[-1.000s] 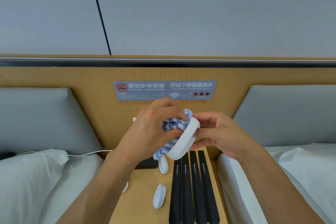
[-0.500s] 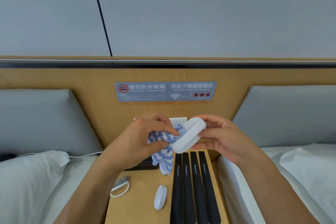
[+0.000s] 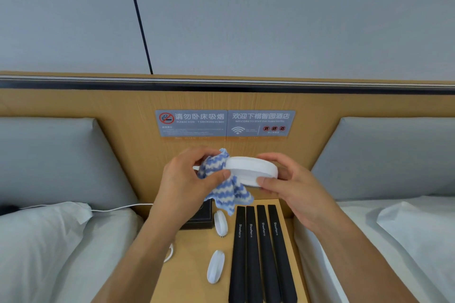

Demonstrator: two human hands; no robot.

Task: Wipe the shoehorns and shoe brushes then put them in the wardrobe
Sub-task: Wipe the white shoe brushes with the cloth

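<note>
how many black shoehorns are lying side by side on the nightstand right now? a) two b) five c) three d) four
d: four black shoehorns lie in a row on the nightstand, each printed "Shoehorn", while the left hand rubs a blue-and-white cloth on the white shoe brush held by the right hand.

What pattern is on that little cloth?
The cloth has wavy blue and white zigzag stripes, seen best in the head view.
</note>
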